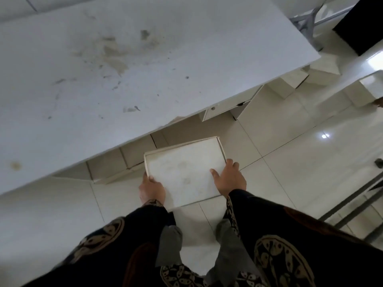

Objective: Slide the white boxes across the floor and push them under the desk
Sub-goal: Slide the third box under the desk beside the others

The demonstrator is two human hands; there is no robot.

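both hands on one white box, which sits on the tiled floor just in front of the desk edge, far end close to the overhang. left hand is on the near-left corner, thumb over the top rim, fingers curled down the side wall. right hand lies flatter on the near-right corner, fingers spread and reaching over the right edge, thumb on the lid. so it's held at both corners, more pinned than lifted; motion blur means i can't tell if the base is fully on the tile or tipped slightly.

other white boxes are already parked under the desk, left of this one and touching or nearly so. more pale boxes further right by the drawer unit.

step in hand, my read: final push under the desktop.

how to do it well:
- keep the box flat, push low from the near edge, not down on the lid
- equal force both hands so it doesn't yaw into the neighbour stack
- line it up with the gap right of the parked boxes before committing
- watch knuckles on the desk edge as hands follow through
- stop once the near edge clears the overhang
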